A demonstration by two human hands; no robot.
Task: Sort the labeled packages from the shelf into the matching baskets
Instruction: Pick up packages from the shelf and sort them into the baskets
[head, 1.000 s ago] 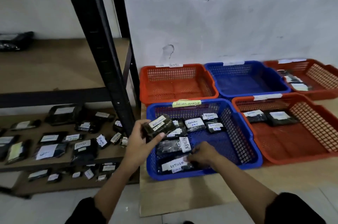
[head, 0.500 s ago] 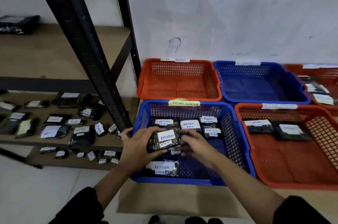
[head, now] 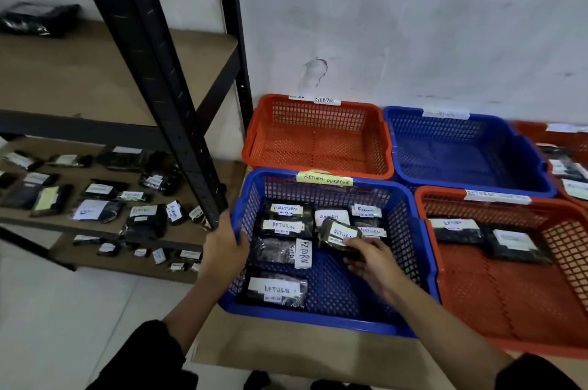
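Blue mesh basket (head: 413, 262), orange mesh basket (head: 318, 148), black packages (head: 276, 291) with white labels.

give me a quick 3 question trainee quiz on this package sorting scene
1. True or false: the right hand holds a black plastic package labelled RETURN over the near blue mesh plastic basket.
2. What does the left hand grip?
A. a package on the wooden shelf
B. the blue basket's left rim
C. the black metal shelf post
3. Fill in: the yellow tag on that basket reads RETURN ____.

Key:
1. true
2. B
3. OVERDUE
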